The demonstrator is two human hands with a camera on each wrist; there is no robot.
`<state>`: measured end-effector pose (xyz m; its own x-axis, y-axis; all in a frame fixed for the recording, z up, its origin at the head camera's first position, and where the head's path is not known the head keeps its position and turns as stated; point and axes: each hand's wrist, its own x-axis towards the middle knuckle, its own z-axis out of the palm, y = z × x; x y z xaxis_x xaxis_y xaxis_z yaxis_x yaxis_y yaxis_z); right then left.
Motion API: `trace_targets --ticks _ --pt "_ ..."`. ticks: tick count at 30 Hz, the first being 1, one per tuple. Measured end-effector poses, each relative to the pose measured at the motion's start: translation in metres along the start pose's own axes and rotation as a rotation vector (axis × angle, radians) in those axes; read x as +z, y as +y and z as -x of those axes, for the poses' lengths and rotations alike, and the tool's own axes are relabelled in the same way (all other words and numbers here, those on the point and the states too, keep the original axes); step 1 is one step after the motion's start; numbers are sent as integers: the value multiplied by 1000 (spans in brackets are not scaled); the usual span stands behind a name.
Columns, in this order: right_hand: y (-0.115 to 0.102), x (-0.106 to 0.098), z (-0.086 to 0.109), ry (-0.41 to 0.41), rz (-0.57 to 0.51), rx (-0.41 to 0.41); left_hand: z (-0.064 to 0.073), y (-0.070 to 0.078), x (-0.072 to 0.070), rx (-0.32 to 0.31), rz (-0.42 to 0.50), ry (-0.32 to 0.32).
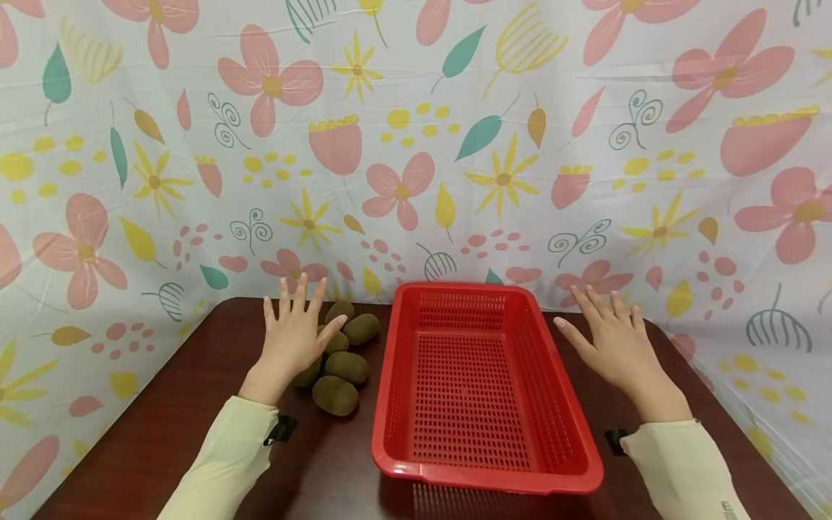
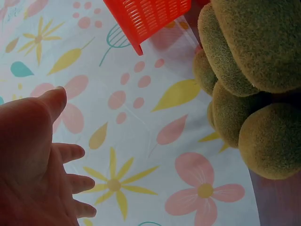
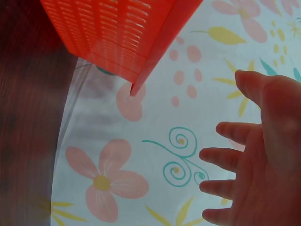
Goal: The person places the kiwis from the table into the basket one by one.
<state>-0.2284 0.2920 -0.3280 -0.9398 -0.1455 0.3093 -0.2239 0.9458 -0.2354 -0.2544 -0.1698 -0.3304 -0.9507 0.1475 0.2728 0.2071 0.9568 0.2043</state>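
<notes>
While my left grip (image 1: 292, 347) hovers spread wide, the kiwis (image 1: 335, 396) lie bunched on the surface (image 1: 162, 426) at its 4 o'clock, some of them partly hidden behind it in my head view. Through the left wrist camera I see them apart from that grip, toward 2 o'clock. My right grip (image 1: 617, 350) is just as wide, and from it the red basket (image 1: 494, 479) sits near, toward 9 o'clock. That puts the basket just beside the kiwis, at their 3 o'clock. At 12 o'clock, behind everything, I have a flowered cloth (image 1: 403, 79).
</notes>
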Motion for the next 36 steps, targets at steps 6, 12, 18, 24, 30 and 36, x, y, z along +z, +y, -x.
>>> trace_targets --ticks 6,12,18,24,30,36 --pt "-1 -1 -3 -18 -23 -2 2 0 -4 39 -4 18" --pt "-2 -2 -3 -14 -79 -46 4 1 -7 64 -37 -17" --pt "-2 -2 -3 -92 -204 -72 8 0 -9 123 -43 -12" --pt "-3 1 -2 -160 -276 -36 14 -2 -8 209 -50 -15" --pt "-2 6 1 -183 -306 3 19 -6 -5 312 -45 -54" --pt "1 12 3 -177 -380 26 22 -12 -1 434 -1 -117"
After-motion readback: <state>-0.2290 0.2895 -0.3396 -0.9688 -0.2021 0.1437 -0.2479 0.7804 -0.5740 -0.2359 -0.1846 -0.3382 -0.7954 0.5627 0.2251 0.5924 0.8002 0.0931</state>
